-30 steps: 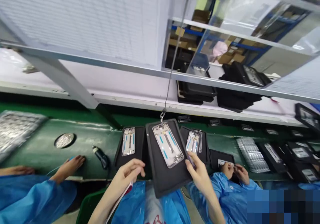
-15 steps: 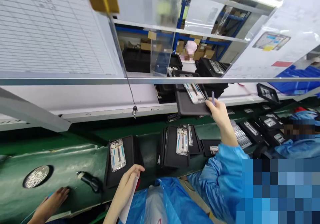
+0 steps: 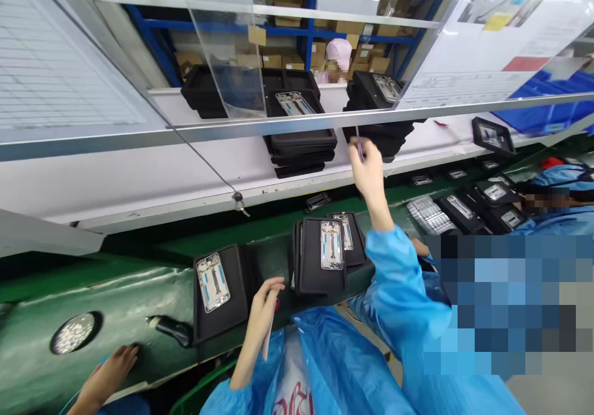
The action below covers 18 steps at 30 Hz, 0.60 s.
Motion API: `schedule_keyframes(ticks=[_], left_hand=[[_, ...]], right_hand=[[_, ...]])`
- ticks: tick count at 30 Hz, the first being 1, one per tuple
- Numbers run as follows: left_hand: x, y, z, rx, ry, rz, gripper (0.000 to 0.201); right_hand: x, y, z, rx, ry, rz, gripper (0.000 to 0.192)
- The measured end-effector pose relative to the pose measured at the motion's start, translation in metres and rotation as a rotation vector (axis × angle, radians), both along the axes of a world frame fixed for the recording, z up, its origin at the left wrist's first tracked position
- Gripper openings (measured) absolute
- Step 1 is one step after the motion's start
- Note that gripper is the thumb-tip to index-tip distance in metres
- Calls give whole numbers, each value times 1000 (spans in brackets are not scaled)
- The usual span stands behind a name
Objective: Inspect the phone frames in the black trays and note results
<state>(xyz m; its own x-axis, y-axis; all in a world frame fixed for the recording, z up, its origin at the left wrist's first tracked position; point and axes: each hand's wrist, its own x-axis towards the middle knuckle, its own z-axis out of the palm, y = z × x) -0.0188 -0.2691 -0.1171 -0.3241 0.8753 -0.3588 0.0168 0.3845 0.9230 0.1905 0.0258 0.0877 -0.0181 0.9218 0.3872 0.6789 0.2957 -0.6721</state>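
Note:
My right hand [image 3: 367, 160] is raised at the shelf, its fingers closed around a thin purple stick [image 3: 359, 143] like a pen. Beside it stands a stack of black trays [image 3: 304, 146], with a silver phone frame [image 3: 294, 103] on top, partly behind the metal rail. Down near the bench edge, my left hand [image 3: 265, 303] has its fingers stretched out. A white strip [image 3: 266, 344] shows under that hand; whether it is held is unclear. To the left hand's left, a phone frame [image 3: 213, 282] lies on a black tray [image 3: 234, 288]; to its right, another phone frame [image 3: 331, 245] rests on stacked trays [image 3: 310, 266].
A black electric screwdriver [image 3: 171, 329] and a round dish of small metal parts [image 3: 75, 333] lie on the green bench [image 3: 125, 303]. Another person's hand [image 3: 114, 365] rests at lower left. The metal rail [image 3: 297, 122] crosses above the shelf. Co-workers sit at right.
My right hand has let go of the tray with the phone frame, which now sits on the shelf stack. The hand has moved up and left, still with the purple stick. The view has shifted.

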Motion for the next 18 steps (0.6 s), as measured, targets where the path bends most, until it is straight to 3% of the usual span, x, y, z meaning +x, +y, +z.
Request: schedule_keyframes(ticks=[5,9,13,18], left_hand=[[20,45,-27,1,70,0,42],[33,67,-42,-16,126,-55,37],[36,69,-49,-13,148,-104,38],[33,66,-50,-2,112,-125,40]], right_hand=[[46,-119,-113,-241,66,-189,28],[51,-168,-187,-396,88,-238,31],[41,-177,-218,-429,130,-218,30],[28,-173,-227,-416,169,-172,31]])
